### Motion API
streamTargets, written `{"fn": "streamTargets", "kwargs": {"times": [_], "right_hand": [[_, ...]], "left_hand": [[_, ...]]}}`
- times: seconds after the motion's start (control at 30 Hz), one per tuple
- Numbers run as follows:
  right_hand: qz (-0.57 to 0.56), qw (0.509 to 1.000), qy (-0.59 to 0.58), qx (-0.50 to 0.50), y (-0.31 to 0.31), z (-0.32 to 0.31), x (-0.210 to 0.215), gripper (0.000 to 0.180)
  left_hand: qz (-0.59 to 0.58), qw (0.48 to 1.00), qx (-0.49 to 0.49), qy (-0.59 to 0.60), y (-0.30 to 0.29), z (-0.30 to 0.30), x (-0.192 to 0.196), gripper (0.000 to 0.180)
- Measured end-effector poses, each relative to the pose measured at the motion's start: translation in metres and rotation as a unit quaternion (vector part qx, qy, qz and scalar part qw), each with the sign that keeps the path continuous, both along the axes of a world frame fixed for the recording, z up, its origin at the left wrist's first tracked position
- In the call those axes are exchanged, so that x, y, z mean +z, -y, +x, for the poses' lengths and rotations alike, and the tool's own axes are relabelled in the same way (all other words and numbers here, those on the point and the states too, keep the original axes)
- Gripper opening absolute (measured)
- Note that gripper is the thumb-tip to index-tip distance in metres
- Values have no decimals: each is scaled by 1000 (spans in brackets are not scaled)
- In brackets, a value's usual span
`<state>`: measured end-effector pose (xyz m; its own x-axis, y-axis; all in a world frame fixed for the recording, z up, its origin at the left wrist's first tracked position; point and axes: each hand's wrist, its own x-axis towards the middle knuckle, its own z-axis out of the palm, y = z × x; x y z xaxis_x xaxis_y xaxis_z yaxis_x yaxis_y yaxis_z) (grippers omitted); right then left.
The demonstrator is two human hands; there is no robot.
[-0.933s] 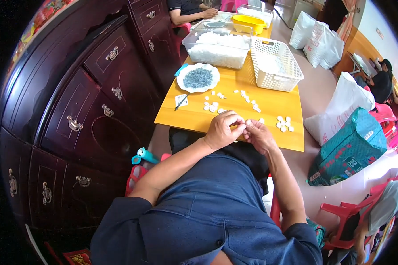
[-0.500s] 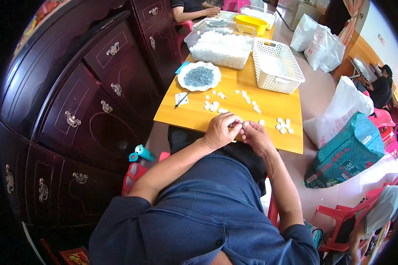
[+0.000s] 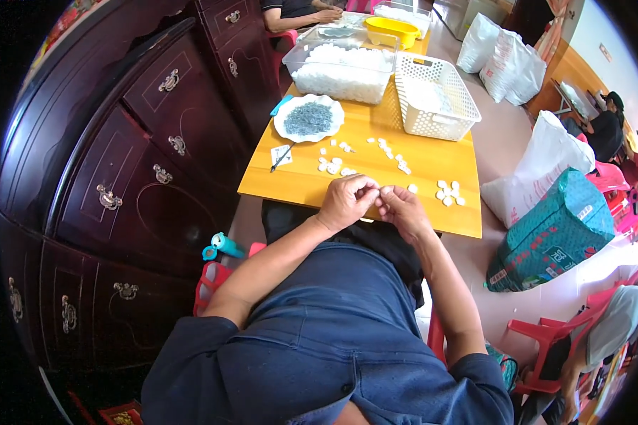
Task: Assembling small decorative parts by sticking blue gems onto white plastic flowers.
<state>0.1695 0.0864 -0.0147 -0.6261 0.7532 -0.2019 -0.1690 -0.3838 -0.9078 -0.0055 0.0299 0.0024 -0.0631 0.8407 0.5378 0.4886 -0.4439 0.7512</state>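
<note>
Several white discs (image 3: 332, 168) near hands (image 3: 344, 204); plate (image 3: 338, 118), perforated basket (image 3: 439, 128) beyond.

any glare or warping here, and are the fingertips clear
Head view: fisheye curves the dark cabinet, corners black; head view: glare whitens the floor at right; head view: between left hand and right hand, anything pinched is too small to tell.

Dark wood cabinet (image 3: 209, 131) with metal pulls (image 3: 109, 198) fills the left, pale floor (image 3: 464, 280) with bright glare (image 3: 604, 266) right, plus red plastic chair (image 3: 544, 333), peach curtain (image 3: 554, 32), white wall (image 3: 620, 46).
</note>
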Motion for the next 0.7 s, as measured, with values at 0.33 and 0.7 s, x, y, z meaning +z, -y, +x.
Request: {"fn": "streamTargets", "kwargs": {"times": [0.33,0.7], "right_hand": [[50,998,37,-8,4,-4,3,17],[138,988,57,-31,5,-7,-1,17]], "left_hand": [[-3,1000,-11,18,3,-2,-1,3],[-11,1000,-19,-3,0,-5,-7,6]]}}
